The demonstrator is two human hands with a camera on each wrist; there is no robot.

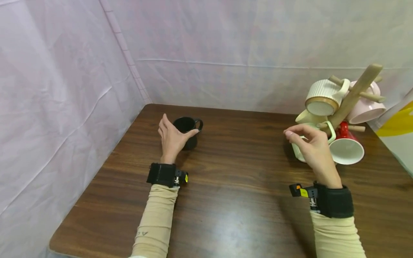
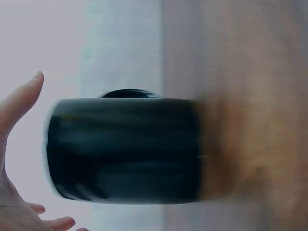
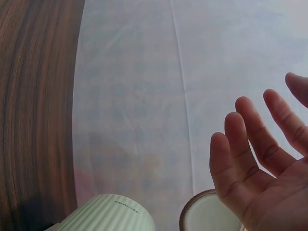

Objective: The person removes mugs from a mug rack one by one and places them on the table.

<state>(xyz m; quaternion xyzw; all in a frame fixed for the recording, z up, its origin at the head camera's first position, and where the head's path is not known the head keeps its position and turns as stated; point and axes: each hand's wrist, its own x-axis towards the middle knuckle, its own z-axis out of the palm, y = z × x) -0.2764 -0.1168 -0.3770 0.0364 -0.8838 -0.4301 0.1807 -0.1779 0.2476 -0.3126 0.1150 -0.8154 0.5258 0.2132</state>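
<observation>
A black mug [image 1: 190, 142] stands upright on the table, its handle turned to the far right in the head view. My left hand [image 1: 172, 141] is just above and in front of it, thumb and fingers spread wide. In the left wrist view a gap shows between this hand [image 2: 17, 192] and the mug [image 2: 125, 151]. My right hand [image 1: 311, 143] hovers before the mug tree, holding nothing, its fingers gently bent. Partly hidden behind it is a light green ribbed mug [image 1: 298, 152], lettered in the right wrist view.
The wooden mug tree [image 1: 358, 89] also carries a white ribbed mug [image 1: 324, 93], a pink mug [image 1: 366, 105], a pale yellow mug [image 1: 308, 117] and a red mug [image 1: 346, 150] with white inside. White cloth [image 1: 226, 43] hangs behind and left of the brown table [image 1: 232, 200].
</observation>
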